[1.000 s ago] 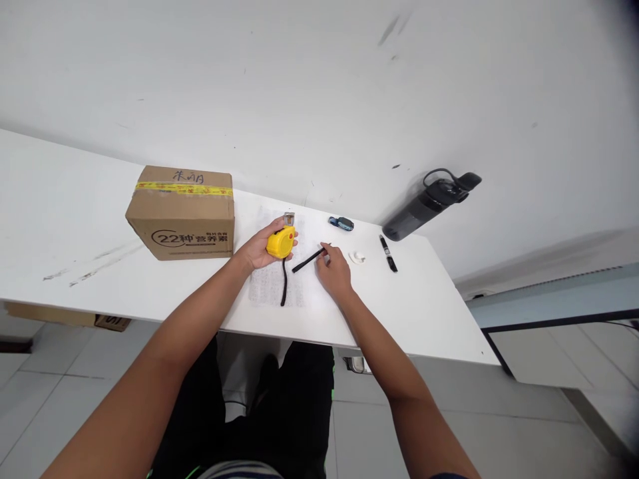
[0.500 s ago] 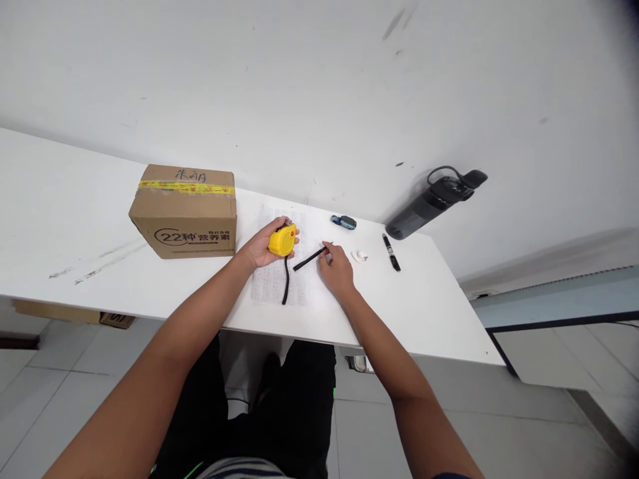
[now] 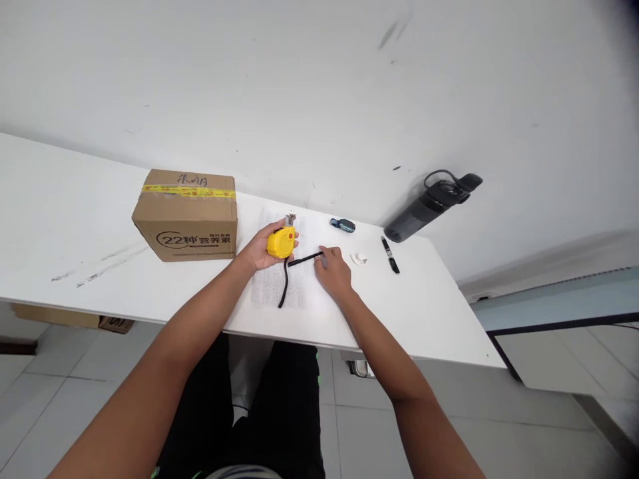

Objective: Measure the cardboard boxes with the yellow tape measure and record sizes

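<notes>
A yellow tape measure [image 3: 280,243] with a red button rests in my left hand [image 3: 258,249], whose fingers wrap around it. A short length of its metal blade [image 3: 290,220] sticks out at the far end, and a black wrist strap [image 3: 284,289] hangs down towards me. My right hand [image 3: 333,270] is closed on one end of a thin black pen [image 3: 305,259], whose other end points left at the tape measure's lower side. Beneath both hands lies a sheet of printed paper [image 3: 264,291] on the white table [image 3: 200,293].
A taped cardboard box [image 3: 200,211] stands on the left. To the right are a blue-black small object [image 3: 343,225], a white curled piece [image 3: 358,259], a black marker [image 3: 390,255] and a dark water bottle [image 3: 424,211] by the wall.
A bit of metal blade now shows beyond the tape measure's far end. The pen in my right hand has turned flatter, its left end now closer to the strap.
</notes>
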Demonstrator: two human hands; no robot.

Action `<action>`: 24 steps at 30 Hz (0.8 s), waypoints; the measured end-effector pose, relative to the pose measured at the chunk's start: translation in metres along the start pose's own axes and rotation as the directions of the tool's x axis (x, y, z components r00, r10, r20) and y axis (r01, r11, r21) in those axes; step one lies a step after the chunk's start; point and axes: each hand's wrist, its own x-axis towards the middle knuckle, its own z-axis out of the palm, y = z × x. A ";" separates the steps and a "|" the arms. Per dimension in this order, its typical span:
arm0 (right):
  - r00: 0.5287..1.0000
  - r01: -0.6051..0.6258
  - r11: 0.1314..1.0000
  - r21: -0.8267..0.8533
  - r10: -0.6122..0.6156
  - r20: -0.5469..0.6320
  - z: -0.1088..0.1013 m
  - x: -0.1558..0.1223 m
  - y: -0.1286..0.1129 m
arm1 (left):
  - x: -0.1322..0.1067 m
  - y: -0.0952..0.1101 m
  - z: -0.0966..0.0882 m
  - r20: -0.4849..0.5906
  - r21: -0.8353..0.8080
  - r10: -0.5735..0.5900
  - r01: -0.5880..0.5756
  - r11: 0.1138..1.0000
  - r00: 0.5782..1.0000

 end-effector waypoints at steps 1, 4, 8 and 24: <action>1.000 0.018 0.999 -0.037 -0.018 0.002 0.002 0.001 -0.001 | 0.000 0.000 0.000 0.000 0.003 0.001 -0.001 1.000 1.000; 0.998 0.058 0.996 -0.072 -0.059 -0.006 0.006 0.004 -0.003 | -0.002 0.000 -0.002 -0.030 0.014 -0.004 0.004 1.000 1.000; 0.957 0.224 0.971 0.084 -0.203 -0.210 -0.009 -0.004 -0.012 | -0.010 -0.001 0.008 -0.114 0.055 0.080 -0.074 0.996 0.990; 0.849 0.523 0.498 0.692 -0.376 -0.372 -0.086 -0.053 -0.196 | -0.215 0.027 0.115 0.043 0.305 0.379 -0.373 0.876 0.924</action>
